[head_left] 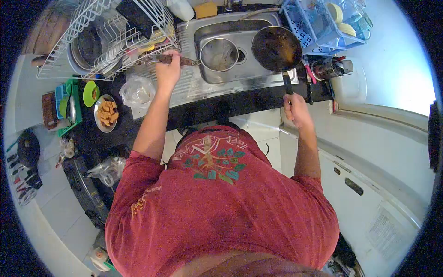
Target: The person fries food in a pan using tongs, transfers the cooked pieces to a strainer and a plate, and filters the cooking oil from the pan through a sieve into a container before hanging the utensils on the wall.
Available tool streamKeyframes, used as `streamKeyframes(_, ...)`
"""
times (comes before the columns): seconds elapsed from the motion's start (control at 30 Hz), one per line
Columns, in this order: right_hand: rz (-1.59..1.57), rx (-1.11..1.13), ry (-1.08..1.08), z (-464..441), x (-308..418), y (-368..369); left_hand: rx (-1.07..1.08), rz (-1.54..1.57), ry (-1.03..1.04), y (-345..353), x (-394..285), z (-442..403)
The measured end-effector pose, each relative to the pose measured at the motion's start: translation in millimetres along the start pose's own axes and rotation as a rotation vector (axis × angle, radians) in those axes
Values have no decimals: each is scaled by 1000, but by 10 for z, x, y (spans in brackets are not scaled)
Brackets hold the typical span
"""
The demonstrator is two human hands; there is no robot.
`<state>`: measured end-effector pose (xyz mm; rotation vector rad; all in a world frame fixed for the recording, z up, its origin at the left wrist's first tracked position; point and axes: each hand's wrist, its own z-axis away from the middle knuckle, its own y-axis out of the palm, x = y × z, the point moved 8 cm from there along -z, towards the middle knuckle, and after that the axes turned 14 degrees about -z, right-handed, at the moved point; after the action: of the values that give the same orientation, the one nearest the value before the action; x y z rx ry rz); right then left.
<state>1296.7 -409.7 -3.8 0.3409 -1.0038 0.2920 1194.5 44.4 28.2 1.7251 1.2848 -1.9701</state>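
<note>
My left hand (170, 69) is closed around the dark handle of a round wire strainer (218, 54), whose mesh bowl is over the left part of the sink basin (210, 78). With its fingers wrapped round the black handle, my right hand (297, 111) grips a frying pan (277, 48). The dark, brown-stained pan is over the right side of the sink, a little apart from the strainer. Between them the drain shows in the basin floor. Whether strainer or pan touches the basin cannot be made out.
A white wire dish rack (104, 41) stands left of the sink, a blue plastic basket (318, 30) at its right. A plastic bag (137, 91) lies by my left forearm. Further left are a plate of fried pieces (106, 114) and a green bowl (91, 93).
</note>
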Motion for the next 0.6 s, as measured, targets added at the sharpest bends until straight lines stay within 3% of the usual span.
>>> streamKeyframes(0.07,167,33,-151,-72,65,26,-6,-40,17,-21,-89,34)
streamKeyframes(0.17,146,67,-98,-73,99,148,-32,-131,95,-32,-274,86)
streamKeyframes(0.23,-178,112,150,-1,58,301,-54,-179,160,-27,-452,107)
streamKeyframes(0.27,-174,112,151,15,75,342,-35,-229,110,-12,-492,108)
streamKeyframes(0.33,53,177,-51,39,254,457,-28,-238,132,0,-519,91)
streamKeyframes(0.43,-62,116,78,79,248,559,-56,-207,142,0,-508,100)
streamKeyframes(0.6,117,83,-4,167,417,737,-43,-176,108,47,-376,58)
